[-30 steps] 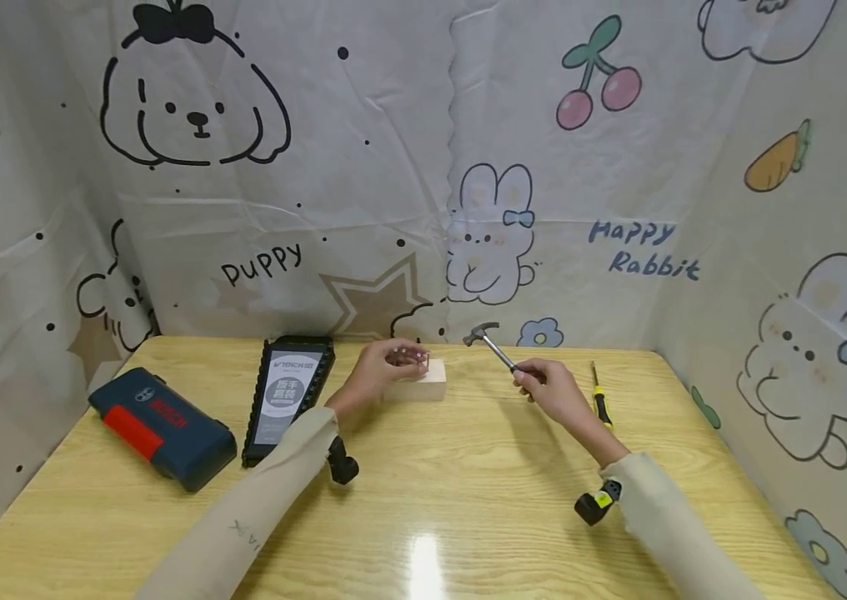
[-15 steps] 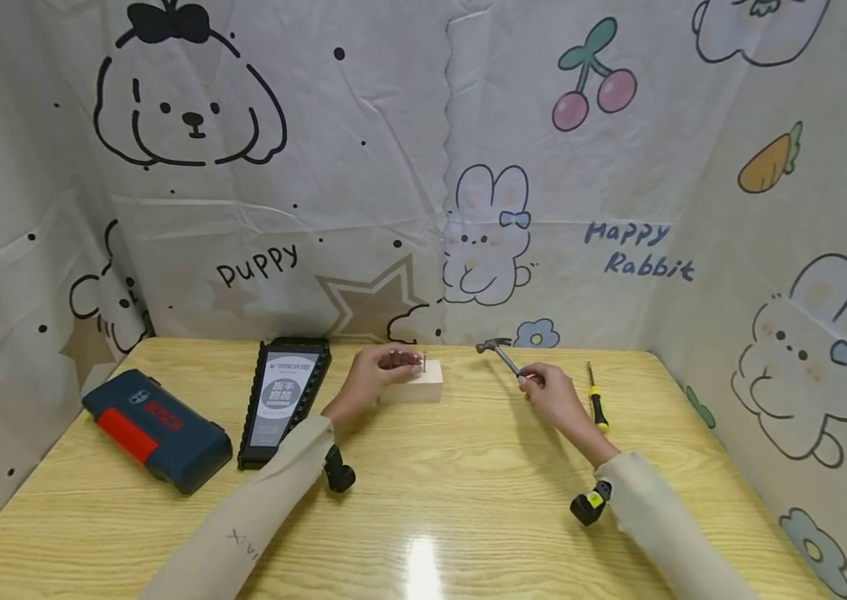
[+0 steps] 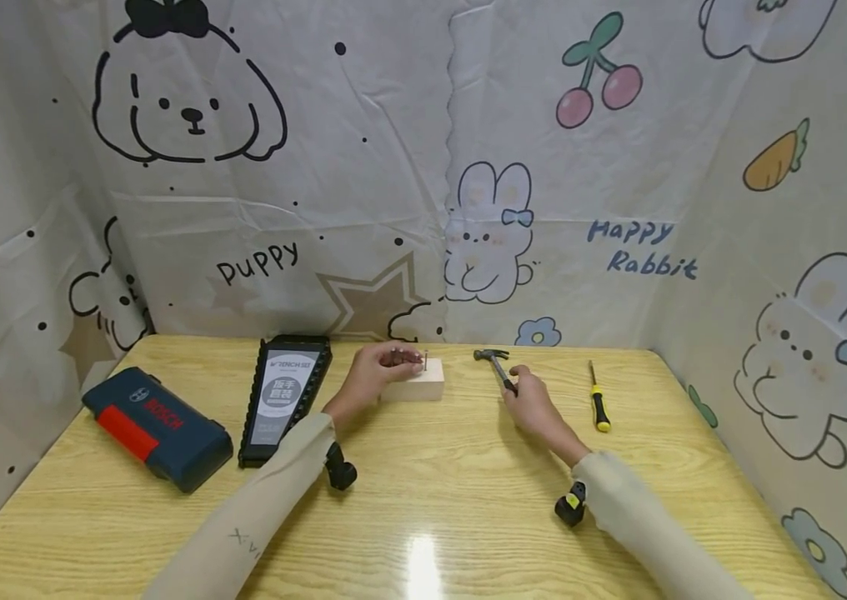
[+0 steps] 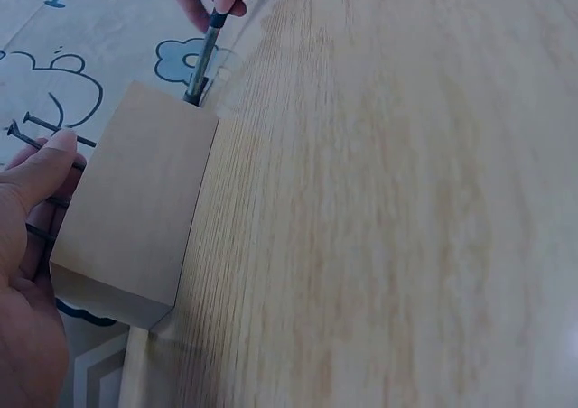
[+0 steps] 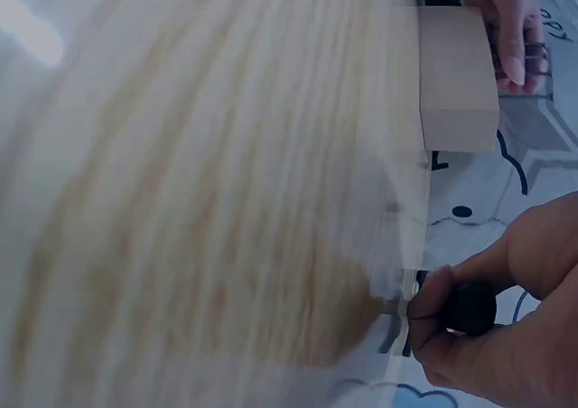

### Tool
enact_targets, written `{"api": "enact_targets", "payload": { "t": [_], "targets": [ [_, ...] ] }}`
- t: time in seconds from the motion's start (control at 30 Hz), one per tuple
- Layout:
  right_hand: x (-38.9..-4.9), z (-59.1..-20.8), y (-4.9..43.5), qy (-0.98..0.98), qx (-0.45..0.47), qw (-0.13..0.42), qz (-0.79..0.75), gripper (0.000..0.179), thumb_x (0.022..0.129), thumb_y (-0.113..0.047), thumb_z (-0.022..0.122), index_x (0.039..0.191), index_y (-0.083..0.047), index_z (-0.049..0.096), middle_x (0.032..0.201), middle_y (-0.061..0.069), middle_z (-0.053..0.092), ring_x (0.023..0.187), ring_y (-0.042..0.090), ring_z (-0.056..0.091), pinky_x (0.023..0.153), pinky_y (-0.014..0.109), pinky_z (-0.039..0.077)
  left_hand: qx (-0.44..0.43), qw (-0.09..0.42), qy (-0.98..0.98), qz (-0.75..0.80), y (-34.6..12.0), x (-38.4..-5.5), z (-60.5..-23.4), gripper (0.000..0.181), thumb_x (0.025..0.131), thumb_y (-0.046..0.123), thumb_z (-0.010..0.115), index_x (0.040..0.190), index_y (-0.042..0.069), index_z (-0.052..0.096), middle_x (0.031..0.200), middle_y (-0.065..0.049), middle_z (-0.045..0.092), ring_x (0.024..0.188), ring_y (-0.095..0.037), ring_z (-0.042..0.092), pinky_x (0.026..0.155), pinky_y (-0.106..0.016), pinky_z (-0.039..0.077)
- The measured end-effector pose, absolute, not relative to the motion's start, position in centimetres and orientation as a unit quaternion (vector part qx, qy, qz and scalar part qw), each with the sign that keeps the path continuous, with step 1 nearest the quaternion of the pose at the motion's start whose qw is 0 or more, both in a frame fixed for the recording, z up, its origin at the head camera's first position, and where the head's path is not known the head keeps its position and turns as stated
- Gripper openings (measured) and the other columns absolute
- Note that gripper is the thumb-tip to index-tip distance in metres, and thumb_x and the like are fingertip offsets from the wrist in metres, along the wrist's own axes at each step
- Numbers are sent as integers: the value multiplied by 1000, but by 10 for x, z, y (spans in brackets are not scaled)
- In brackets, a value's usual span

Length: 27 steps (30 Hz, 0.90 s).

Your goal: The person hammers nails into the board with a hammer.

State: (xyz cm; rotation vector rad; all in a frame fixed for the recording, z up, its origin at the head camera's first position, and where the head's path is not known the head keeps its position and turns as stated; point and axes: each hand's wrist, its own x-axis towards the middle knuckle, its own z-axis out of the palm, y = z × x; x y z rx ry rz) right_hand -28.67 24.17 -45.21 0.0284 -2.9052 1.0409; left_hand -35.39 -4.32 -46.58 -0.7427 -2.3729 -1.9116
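Note:
My left hand is at the top of a pale wooden block, thumb and fingertips pinching an upright nail. Several dark nails show around these fingers in the left wrist view; which are gripped and which stand in the wood I cannot tell. To the right of the block, my right hand grips a claw hammer by its dark handle, the metal head pointing away and apart from the nail. In the right wrist view the handle's black end shows between thumb and fingers.
A blue and red Bosch case lies at the left of the wooden table. Beside it is a black wrench set holder. A yellow and black screwdriver lies at the right. Printed cloth encloses the back and sides.
My right hand has moved left and lower with the hammer, and its grip on the handle has turned. The hammer head has dropped toward the table. My left hand stays at the block.

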Motion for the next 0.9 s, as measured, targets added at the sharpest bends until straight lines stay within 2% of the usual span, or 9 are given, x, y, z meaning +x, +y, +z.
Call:
{"api": "enact_targets", "payload": {
  "t": [0.07,0.13,0.27,0.37,0.63,0.9],
  "targets": [
    [-288,-452,237,-945,15,16,327,45,106,0,54,144,17,39,101,27,65,70,21,57,58,30,44,-235,0,-757,-610,-43,-354,-465,20,93,14,82,111,8,78,109,-7,79,94,-14,71,79,-21,55],
    [-290,-453,234,-950,30,15,309,40,106,-2,54,139,15,41,93,22,63,65,19,52,55,28,41,-233,0,-756,-611,-42,-354,-464,20,93,14,82,112,7,78,109,-7,79,94,-13,71,79,-21,56],
    [-298,-454,232,-966,71,38,246,13,104,-6,57,109,6,53,74,11,56,55,16,48,50,27,38,-231,2,-756,-612,-42,-355,-463,21,92,15,82,112,7,78,108,-7,79,93,-13,71,80,-22,56],
    [-305,-456,232,-974,88,52,201,12,103,-9,61,95,-2,53,67,6,52,52,16,47,49,27,37,-229,1,-758,-611,-43,-357,-464,22,92,16,83,112,8,78,108,-6,79,93,-12,71,80,-21,56],
    [-312,-457,232,-979,95,6,179,23,107,-19,63,112,2,56,67,6,54,52,16,50,49,27,39,-226,-1,-749,-623,-42,-357,-467,24,91,12,83,113,4,78,109,-9,79,94,-11,73,82,-21,57],
    [-314,-449,238,-969,65,-22,239,27,110,-26,58,96,-3,54,70,7,55,55,15,46,52,27,38,-226,-18,-757,-613,-43,-361,-462,24,89,14,85,111,8,79,109,-6,79,91,-12,69,79,-21,56]
  ]
}}
